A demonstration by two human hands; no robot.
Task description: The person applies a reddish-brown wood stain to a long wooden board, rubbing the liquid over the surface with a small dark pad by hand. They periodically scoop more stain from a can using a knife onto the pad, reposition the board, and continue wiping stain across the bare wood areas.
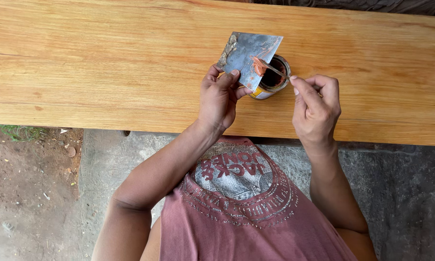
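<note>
1. Resting above a small open tin (271, 79), a thin metal scraper blade (249, 57) carries a dab of reddish filler; it looks light, stiff and sharp-edged, best pinched at its lower corner.
2. The left hand (219, 99) pinches exactly that corner, fingers closed on it.
3. The right hand (315, 106) grips a slim stick (270, 67) narrowly, its tip touching the blade.
4. Everything sits over a long, pale wooden plank (106, 72).

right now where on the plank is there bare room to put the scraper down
The plank is bare left of the left hand and right of the right hand. It is crowded between them, around the tin, metal scraper and stick.
</note>
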